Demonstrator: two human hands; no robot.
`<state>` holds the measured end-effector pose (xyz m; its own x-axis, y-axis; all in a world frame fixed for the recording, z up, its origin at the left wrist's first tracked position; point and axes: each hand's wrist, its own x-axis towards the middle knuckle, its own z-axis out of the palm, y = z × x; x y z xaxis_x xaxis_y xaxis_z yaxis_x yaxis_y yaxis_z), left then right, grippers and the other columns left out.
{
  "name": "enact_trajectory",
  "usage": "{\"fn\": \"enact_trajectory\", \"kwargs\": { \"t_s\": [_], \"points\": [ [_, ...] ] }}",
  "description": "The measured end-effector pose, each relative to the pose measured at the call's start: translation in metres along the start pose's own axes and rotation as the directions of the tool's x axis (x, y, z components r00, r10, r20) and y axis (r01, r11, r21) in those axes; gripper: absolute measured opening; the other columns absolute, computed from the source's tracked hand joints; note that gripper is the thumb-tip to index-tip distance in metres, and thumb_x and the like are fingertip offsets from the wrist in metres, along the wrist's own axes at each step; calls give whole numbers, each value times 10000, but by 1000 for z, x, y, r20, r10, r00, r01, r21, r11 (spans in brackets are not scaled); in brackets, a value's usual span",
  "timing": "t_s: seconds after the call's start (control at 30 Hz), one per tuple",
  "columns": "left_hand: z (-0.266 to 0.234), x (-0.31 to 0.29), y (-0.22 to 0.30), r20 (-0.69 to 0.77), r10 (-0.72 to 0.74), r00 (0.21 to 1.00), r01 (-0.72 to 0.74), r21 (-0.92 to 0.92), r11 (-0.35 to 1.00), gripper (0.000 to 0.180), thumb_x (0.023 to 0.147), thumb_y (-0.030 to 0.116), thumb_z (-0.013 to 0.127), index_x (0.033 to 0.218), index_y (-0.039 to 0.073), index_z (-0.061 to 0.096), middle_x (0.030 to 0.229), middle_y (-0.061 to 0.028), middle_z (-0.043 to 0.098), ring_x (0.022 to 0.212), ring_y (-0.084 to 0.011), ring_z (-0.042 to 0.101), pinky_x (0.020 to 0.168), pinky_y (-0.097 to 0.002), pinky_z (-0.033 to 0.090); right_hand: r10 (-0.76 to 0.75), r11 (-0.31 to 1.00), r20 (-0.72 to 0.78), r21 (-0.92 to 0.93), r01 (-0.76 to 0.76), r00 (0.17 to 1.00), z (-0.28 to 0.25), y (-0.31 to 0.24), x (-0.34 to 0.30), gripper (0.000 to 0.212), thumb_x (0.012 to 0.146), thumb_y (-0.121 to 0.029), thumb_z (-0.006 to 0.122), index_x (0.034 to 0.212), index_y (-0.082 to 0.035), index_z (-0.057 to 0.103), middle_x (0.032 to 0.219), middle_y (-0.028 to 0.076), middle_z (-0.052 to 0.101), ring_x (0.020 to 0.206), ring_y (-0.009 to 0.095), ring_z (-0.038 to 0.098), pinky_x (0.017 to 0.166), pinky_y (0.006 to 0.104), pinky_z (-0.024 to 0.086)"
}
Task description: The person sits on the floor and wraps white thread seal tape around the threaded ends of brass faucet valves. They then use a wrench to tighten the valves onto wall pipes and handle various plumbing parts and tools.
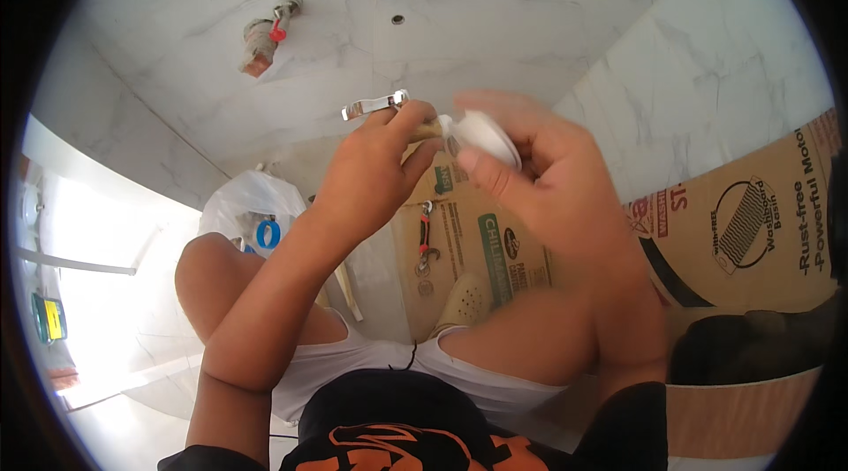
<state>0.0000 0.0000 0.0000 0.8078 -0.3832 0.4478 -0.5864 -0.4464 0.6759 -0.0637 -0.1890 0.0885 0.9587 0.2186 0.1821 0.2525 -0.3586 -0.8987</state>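
Note:
My left hand [375,157] is closed around a chrome faucet [375,106]. Its lever sticks out above my knuckles, and its brass-coloured end points right between my fingers. White tape [446,127] sits around the tip of that end. Close beside it, my right hand [552,170] grips a white spool of thread seal tape [486,140] between thumb and fingers. Motion blurs the right fingers a little. The faucet's body is mostly hidden in my left hand. Both hands are raised above the floor, in front of the tiled wall.
On the wall, a valve [278,29] with a red handle has a wrapped end; a small round hole [397,20] is right of it. A red-and-black wrench [426,237] lies on flattened cardboard [450,259]. Left stands a plastic bag [252,197] with a blue ring [268,234]; right, a carton [742,224].

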Motion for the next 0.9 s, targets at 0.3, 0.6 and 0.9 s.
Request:
{"fn": "enact_trajectory", "kwargs": {
  "t_s": [0.3,0.6,0.9],
  "points": [
    [9,-16,22,130,107,986,-112,30,993,300,890,174,755,1140,62,632,899,-140,691,797,-299,694,700,-392,552,0,879,-132,472,63,991,-24,18,26,509,975,-174,708,1394,42,517,1101,140,742,1074,190,719,584,198,466],
    [0,-17,30,119,116,986,-84,-250,965,251,939,162,742,1108,24,618,904,-81,690,745,-138,650,649,-270,518,357,925,-74,165,-341,931,-13,44,37,418,988,-203,688,1352,-23,588,987,98,759,796,90,670,589,194,432],
    [-21,2,31,103,-212,972,215,-753,622,224,993,229,695,1103,41,642,920,10,691,810,-54,606,653,-230,485,84,961,-8,264,-79,996,7,36,31,403,1021,-292,658,1315,-16,636,868,35,700,688,84,599,607,253,470]
  ]
}}
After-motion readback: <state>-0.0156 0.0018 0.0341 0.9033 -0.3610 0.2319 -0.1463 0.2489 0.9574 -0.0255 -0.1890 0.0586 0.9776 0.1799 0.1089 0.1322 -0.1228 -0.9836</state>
